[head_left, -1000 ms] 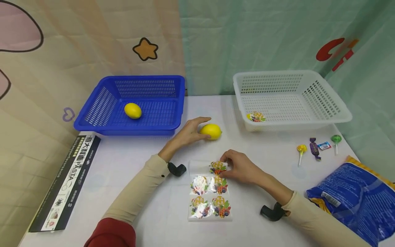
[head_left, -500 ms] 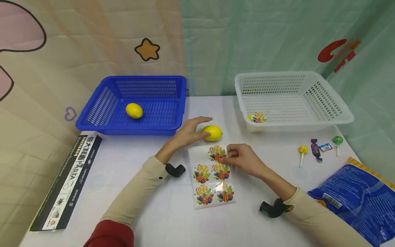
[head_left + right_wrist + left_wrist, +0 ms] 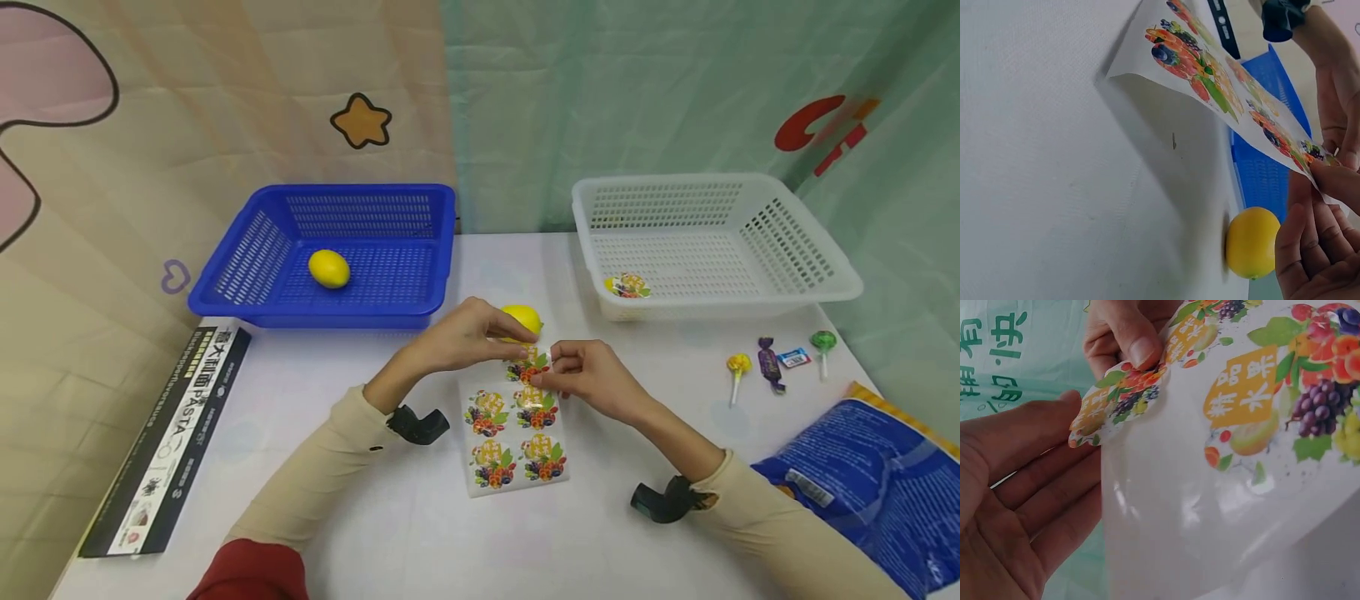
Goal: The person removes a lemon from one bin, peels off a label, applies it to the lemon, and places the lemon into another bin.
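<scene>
My right hand (image 3: 600,383) pinches the upper right edge of a white sheet of fruit stickers (image 3: 480,450), thumb on top. In the right wrist view the sheet (image 3: 1166,69) rises off the table, its near end hanging. A fruit sticker (image 3: 1119,400) at the edge stands partly off its backing in the left wrist view. My left hand (image 3: 468,336) is at that sticker, thumb and index finger apart. Its fingers lie at the sheet's edge, tips partly hidden. Behind that hand a yellow lemon (image 3: 522,317) rests on the table, partly covered.
A blue basket (image 3: 360,321) at the back left holds another lemon (image 3: 329,269). The white basket (image 3: 720,300) at the back right holds a stickered yellow item (image 3: 628,286). Several candies, a blue bag (image 3: 870,475) and a long pasta box (image 3: 168,442) lie at the sides.
The sticker sheet has been drawn up toward the lemon and lifted by my right hand. My left hand has left the lemon's side and come down to the sheet's top edge.
</scene>
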A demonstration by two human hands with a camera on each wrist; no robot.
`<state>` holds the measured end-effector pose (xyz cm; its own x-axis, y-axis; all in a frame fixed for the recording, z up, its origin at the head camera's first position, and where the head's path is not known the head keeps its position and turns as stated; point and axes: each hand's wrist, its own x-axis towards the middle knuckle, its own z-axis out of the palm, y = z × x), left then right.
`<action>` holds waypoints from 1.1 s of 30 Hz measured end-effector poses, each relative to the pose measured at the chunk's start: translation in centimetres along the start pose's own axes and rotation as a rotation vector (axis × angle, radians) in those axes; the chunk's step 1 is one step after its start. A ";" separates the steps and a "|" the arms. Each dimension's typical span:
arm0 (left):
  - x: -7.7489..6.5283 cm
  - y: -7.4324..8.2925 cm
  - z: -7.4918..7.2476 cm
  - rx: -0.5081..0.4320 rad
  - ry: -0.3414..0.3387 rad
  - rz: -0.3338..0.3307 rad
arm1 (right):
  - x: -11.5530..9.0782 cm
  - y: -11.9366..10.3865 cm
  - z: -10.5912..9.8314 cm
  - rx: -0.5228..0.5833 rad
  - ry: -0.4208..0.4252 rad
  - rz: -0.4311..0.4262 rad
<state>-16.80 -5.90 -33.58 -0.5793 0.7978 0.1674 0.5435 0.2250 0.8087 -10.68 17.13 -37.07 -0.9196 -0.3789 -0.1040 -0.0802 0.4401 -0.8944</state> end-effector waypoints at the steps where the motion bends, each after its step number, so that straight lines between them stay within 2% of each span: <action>1: 0.0 0.1 0.1 0.013 0.010 0.003 | 0.0 -0.1 0.0 0.008 -0.006 -0.001; 4: 0.0 0.2 0.2 0.057 0.052 0.008 | 0.0 -0.1 0.0 0.051 -0.045 0.011; 8: -0.2 0.1 0.1 0.070 0.099 -0.006 | -0.1 0.0 -0.3 0.120 -0.132 0.048; 13: -0.3 0.3 -0.3 0.001 0.117 -0.029 | -0.1 0.5 -0.2 0.173 -0.199 0.124; 17: -0.3 0.3 -0.6 -0.051 0.120 -0.049 | -0.3 1.4 0.6 0.269 -0.256 0.199; 20: -0.3 0.3 -0.8 -0.060 0.124 -0.056 | -0.6 1.9 1.2 0.341 -0.312 0.220; 22: -0.3 0.3 -0.9 -0.060 0.125 -0.059 | -0.7 2.2 1.6 0.333 -0.340 0.221; 24: -0.4 0.4 -1.0 -0.061 0.121 -0.061 | -0.9 2.2 1.7 0.258 -0.348 0.201; 27: -0.5 0.3 -1.2 -0.055 0.119 -0.072 | -1.0 2.0 1.4 0.037 -0.280 0.136; 30: -0.6 0.3 -1.4 -0.050 0.115 -0.087 | -0.7 1.8 0.6 -0.159 -0.125 0.080; 32: -0.6 0.3 -1.5 -0.043 0.110 -0.094 | -0.2 2.0 -0.1 -0.200 -0.009 0.058; 33: -0.7 0.3 -1.6 -0.041 0.105 -0.094 | 0.2 2.2 -0.5 -0.185 0.038 0.051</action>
<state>-17.20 -7.26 -32.53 -0.6883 0.7106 0.1462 0.4599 0.2716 0.8454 -11.19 18.44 -38.88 -0.9379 -0.3227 -0.1271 -0.0996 0.6016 -0.7926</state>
